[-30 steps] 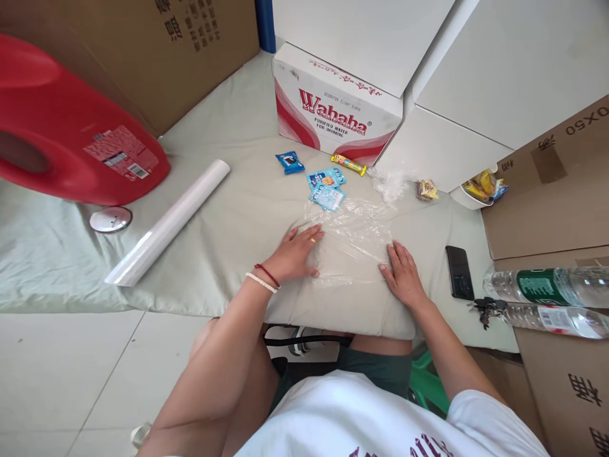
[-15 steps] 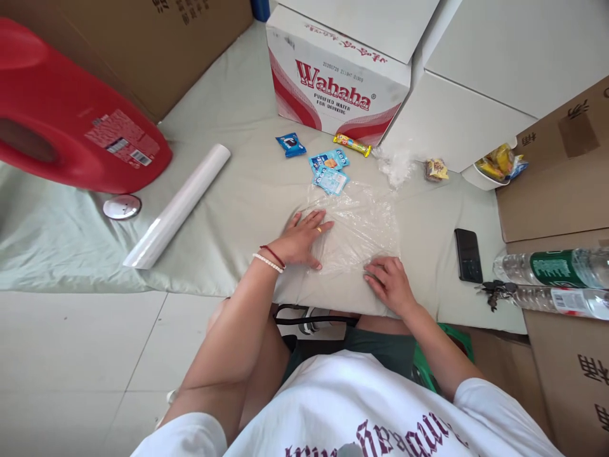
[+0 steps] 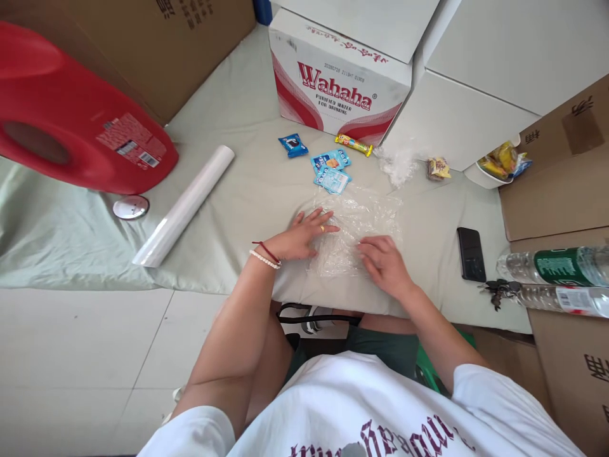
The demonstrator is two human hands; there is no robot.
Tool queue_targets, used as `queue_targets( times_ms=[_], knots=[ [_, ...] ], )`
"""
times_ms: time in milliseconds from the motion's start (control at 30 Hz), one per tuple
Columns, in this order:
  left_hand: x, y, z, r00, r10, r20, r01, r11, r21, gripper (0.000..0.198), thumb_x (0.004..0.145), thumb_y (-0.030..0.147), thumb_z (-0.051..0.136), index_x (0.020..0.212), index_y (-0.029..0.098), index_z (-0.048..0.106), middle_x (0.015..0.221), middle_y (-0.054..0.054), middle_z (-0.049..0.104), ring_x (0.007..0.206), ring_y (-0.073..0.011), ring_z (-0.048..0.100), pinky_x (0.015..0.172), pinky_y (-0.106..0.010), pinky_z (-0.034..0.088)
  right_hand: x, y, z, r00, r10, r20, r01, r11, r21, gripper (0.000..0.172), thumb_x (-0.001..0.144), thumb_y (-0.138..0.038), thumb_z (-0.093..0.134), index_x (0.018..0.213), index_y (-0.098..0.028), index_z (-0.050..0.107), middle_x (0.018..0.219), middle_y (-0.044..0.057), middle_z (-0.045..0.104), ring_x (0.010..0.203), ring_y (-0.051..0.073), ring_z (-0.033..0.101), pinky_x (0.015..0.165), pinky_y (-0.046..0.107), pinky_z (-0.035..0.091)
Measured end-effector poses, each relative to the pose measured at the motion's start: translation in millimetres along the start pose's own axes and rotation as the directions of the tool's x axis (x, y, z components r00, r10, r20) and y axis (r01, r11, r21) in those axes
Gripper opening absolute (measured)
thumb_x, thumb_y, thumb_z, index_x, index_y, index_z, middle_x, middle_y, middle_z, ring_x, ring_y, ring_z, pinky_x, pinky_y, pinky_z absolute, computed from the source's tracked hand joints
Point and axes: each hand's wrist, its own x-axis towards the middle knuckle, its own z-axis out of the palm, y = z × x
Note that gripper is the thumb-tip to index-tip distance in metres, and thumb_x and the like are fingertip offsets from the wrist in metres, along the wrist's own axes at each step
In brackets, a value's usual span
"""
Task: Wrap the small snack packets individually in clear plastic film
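Note:
A thin clear plastic sheet (image 3: 349,212), wrinkled, lies on the cloth-covered table in front of me. My left hand (image 3: 304,236) rests on its left side with fingers spread, a ring and two bracelets on it. On the right part of the sheet, my right hand (image 3: 384,261) has its fingers drawn together, pinching the film near the fingertips; the thumb is partly hidden. Just beyond the sheet lie light-blue snack packets (image 3: 333,179), a darker blue packet (image 3: 293,145) and a yellow wrapped stick (image 3: 353,145).
At left stand a red jug (image 3: 85,120), a round badge (image 3: 130,207) and a white film roll (image 3: 185,206). A Wahaba-style white carton (image 3: 342,79) stands behind. Rightward are crumpled plastic (image 3: 398,166), a brown snack (image 3: 436,169), a snack cup (image 3: 488,176), a phone (image 3: 471,254), keys (image 3: 500,291) and bottles (image 3: 566,266).
My right hand has shifted left and slightly away from me, its fingers nearer my left hand. The sheet between my hands has become more wrinkled. The whole view has shifted slightly.

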Motion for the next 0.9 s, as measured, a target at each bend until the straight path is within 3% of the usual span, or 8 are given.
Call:
queue_targets(
  times_ms=[133,267,367,433,533,633,800,900],
  knots=[
    [2,-6,-3.2,0.953,-0.117,-0.279,0.091,0.990,-0.106,0.060,0.074,0.004,0.047,0.125,0.022,0.073,0.160,-0.006,0.057,0.157,-0.0266,0.039,0.130,-0.055,0.031,33,-21,40,0.946,-0.138,0.293,0.162,0.985,-0.060,0.050,0.107,-0.042,0.052,0.153,-0.024,0.058,0.168,0.011,0.044,0.155,0.033,0.039,0.127,0.060,0.035],
    [15,16,3.7,0.708,-0.238,-0.665,0.212,0.970,-0.121,0.041,0.092,0.012,0.042,0.115,0.019,0.075,0.138,-0.011,0.071,0.140,-0.0255,0.058,0.123,-0.049,0.043,29,-33,67,0.946,-0.077,0.314,0.124,0.983,-0.133,0.055,0.108,-0.041,0.050,0.159,-0.022,0.051,0.172,0.012,0.038,0.161,0.034,0.029,0.132,0.064,0.021],
    [26,37,16.6,0.819,0.010,-0.573,0.049,0.995,0.087,0.042,0.105,0.027,0.041,0.135,0.018,0.068,0.154,-0.011,0.061,0.153,-0.0247,0.045,0.132,-0.051,0.026,23,-36,73,0.956,-0.047,0.291,0.091,0.986,-0.140,0.051,0.106,-0.039,0.053,0.153,-0.021,0.058,0.164,0.014,0.049,0.159,0.035,0.032,0.132,0.064,0.020],
    [31,39,26.4,0.879,0.026,-0.477,0.059,0.985,0.161,0.050,0.107,0.035,0.038,0.150,0.019,0.058,0.168,-0.012,0.046,0.161,-0.0277,0.033,0.134,-0.058,0.012,19,-34,70,0.953,-0.047,0.298,0.087,0.989,-0.122,0.049,0.105,-0.039,0.054,0.151,-0.022,0.061,0.161,0.015,0.053,0.159,0.035,0.034,0.132,0.065,0.021],
    [35,28,37.8,0.878,-0.150,-0.455,0.246,0.956,0.161,0.058,0.109,0.040,0.031,0.161,0.020,0.045,0.175,-0.016,0.029,0.164,-0.0331,0.023,0.130,-0.070,0.004,16,-25,53,0.930,-0.112,0.350,0.121,0.993,-0.005,0.050,0.105,-0.040,0.055,0.152,-0.023,0.059,0.165,0.015,0.049,0.157,0.034,0.038,0.129,0.065,0.029],
    [37,17,44.4,0.866,-0.192,-0.461,0.297,0.940,0.167,0.060,0.109,0.044,0.029,0.163,0.023,0.043,0.177,-0.015,0.025,0.165,-0.0336,0.021,0.128,-0.075,0.000,29,-5,23,0.923,-0.152,0.353,0.094,0.980,0.177,0.044,0.105,-0.042,0.053,0.144,-0.025,0.066,0.154,0.013,0.061,0.142,0.029,0.057,0.119,0.054,0.047],
    [42,19,50.3,0.850,-0.179,-0.495,0.282,0.949,0.142,0.061,0.110,0.046,0.029,0.164,0.021,0.041,0.176,-0.016,0.026,0.165,-0.0345,0.021,0.125,-0.078,-0.005,115,46,-17,0.973,0.154,0.172,-0.168,0.983,0.070,0.035,0.102,-0.041,0.053,0.120,-0.022,0.076,0.111,0.010,0.080,0.099,0.025,0.074,0.091,0.040,0.060],
    [43,22,50.7,0.853,-0.187,-0.488,0.271,0.956,0.108,0.058,0.109,0.044,0.034,0.164,0.026,0.041,0.176,-0.015,0.027,0.165,-0.0337,0.022,0.126,-0.077,-0.008,191,80,-18,0.967,0.241,0.079,-0.228,0.963,-0.147,0.030,0.096,-0.028,0.054,0.113,-0.019,0.077,0.106,0.011,0.079,0.098,0.028,0.072,0.097,0.044,0.056]
  ],
)
